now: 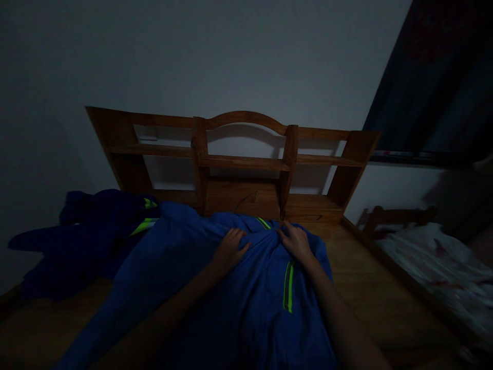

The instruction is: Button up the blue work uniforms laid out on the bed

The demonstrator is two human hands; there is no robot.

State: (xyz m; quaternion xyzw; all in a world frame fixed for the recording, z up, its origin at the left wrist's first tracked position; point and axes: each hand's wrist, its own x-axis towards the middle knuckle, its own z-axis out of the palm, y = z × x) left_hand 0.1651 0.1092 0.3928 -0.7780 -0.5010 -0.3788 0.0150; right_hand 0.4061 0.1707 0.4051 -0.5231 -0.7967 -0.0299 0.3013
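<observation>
A blue work jacket with yellow-green strips lies spread and rumpled across the wooden surface in front of me. My left hand grips its cloth near the middle, thumb and fingers closed on a fold. To the right, my right hand pinches the same jacket near its far edge. Creases run through the fabric between both hands. One yellow-green strip shows just beyond the hands, another below my right hand. The fingertips are partly sunk in the cloth, and the scene is dim.
Dark blue clothing with yellow-green bands lies heaped on the left. Behind the jacket, a wooden shelf unit stands against the wall. The wooden surface extends to the right, past which whitish material lies. A dark curtain hangs upper right.
</observation>
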